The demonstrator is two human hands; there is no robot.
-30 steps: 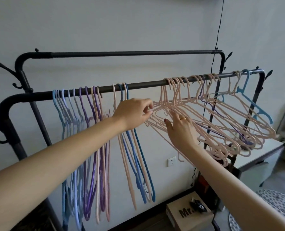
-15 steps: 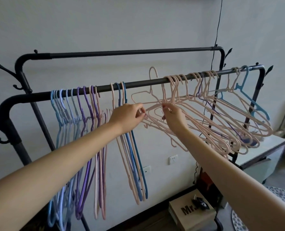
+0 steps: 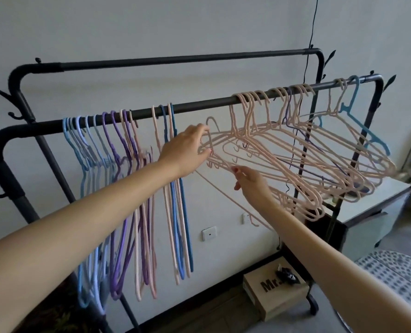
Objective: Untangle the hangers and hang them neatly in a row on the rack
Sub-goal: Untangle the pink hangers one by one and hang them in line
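Note:
A black rack has a front rail [image 3: 199, 105] and a higher back rail [image 3: 175, 60]. On the left of the front rail, blue, purple and pink hangers [image 3: 127, 188] hang straight in a row. On the right, a tangled bunch of pink hangers [image 3: 307, 164], with a blue hanger [image 3: 365, 131] at the far end, sticks out sideways. My left hand [image 3: 187, 150] grips one pink hanger [image 3: 214, 138] by its neck; its hook is off the rail and below it. My right hand [image 3: 250, 179] pinches the lower bar of a pink hanger in the bunch.
A cardboard box [image 3: 278, 296] sits on the floor under the rack. A white cabinet [image 3: 377, 207] stands behind the rack's right end. A dotted mat [image 3: 396, 272] lies at the lower right. A black cable [image 3: 310, 44] hangs down the wall.
The pink hanger's hook, raised above the front rail half a second ago, has come down below it. My right hand has dropped lower along the bunch.

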